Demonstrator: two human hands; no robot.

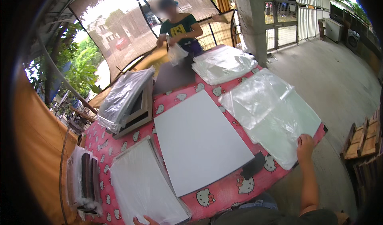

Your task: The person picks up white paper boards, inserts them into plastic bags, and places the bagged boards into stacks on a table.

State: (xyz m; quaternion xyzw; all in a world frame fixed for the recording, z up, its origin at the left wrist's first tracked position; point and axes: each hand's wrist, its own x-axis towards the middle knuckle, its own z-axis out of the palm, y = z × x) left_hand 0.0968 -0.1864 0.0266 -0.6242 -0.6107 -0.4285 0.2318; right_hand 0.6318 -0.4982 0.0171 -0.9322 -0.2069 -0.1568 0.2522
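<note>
My right hand is at the right edge of a stack of clear plastic bags, its fingers curled onto the bag's edge. At the lower edge of the view my left hand shows only in part, fingers apart, beside a white panel in clear plastic wrap. Between my hands a large white board lies flat on the table. A dark grey piece sticks out by its near right corner.
The table has a pink patterned cover. Plastic-wrapped frames are stacked at the far left, with more wrapped frames at the left edge. Another pile of plastic bags lies at the back. Across the table a person handles a plastic bag. Wooden pallets stand at right.
</note>
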